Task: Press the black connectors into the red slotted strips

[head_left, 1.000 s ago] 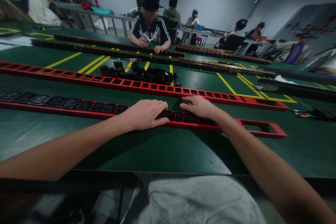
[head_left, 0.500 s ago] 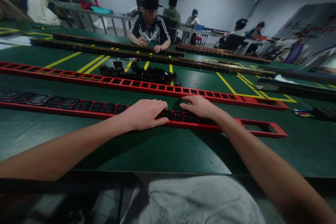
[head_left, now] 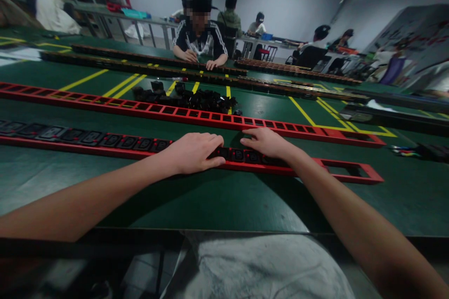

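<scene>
A long red frame [head_left: 351, 179] lies across the green table in front of me, with black socket modules [head_left: 133, 143] set in its openings. My left hand [head_left: 196, 153] lies across this frame. Its fingers reach over the far edge and its thumb rests along the near rail, gripping the frame from both sides. Just to the right, my right hand [head_left: 264, 142] is over the same frame, thumb and index finger apart and pointing left, with nothing visible between them. The modules under both palms are hidden.
Beyond it lies a second red frame [head_left: 168, 114] with bare openings. Behind that is a pile of loose black parts [head_left: 203, 99]. Farther back, a co-worker [head_left: 200, 37] sits by long dark strips [head_left: 140, 66]. Cables with coloured ends [head_left: 409, 151] lie at the right.
</scene>
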`<state>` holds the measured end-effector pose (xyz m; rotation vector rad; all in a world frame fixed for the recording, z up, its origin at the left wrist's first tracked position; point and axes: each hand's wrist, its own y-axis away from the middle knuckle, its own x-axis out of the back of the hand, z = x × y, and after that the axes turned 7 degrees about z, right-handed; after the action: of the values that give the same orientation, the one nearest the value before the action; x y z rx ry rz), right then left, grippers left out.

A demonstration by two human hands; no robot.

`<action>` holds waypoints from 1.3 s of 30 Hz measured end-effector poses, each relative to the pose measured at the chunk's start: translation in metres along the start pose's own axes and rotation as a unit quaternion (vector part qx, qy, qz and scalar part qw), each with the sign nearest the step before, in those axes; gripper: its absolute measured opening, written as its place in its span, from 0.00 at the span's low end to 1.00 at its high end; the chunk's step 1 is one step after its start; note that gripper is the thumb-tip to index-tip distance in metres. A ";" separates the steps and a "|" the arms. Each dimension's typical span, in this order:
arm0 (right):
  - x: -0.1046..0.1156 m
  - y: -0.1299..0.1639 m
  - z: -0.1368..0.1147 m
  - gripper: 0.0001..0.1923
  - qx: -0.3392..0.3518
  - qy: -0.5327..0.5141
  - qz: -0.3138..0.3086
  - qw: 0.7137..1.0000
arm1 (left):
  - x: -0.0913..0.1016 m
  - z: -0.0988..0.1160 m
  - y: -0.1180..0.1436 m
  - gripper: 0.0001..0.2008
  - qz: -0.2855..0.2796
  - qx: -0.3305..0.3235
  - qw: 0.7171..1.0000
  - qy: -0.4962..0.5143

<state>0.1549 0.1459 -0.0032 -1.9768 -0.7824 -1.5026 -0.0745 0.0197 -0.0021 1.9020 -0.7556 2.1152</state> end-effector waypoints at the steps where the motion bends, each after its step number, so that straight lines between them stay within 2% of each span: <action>1: 0.000 0.000 0.000 0.25 -0.001 0.001 0.000 1.000 | 0.000 0.000 0.000 0.17 -0.001 0.000 1.000 0.001; 22: 0.000 -0.001 0.001 0.24 0.015 0.008 0.004 1.000 | 0.001 0.000 0.000 0.16 -0.008 0.005 1.000 0.003; 39: 0.003 0.001 -0.003 0.24 0.001 0.006 -0.006 1.000 | 0.003 0.001 0.000 0.17 -0.016 0.005 1.000 0.005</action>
<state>0.1538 0.1436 0.0006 -1.9632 -0.7912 -1.5184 -0.0742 0.0191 0.0006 1.8957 -0.7091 2.1122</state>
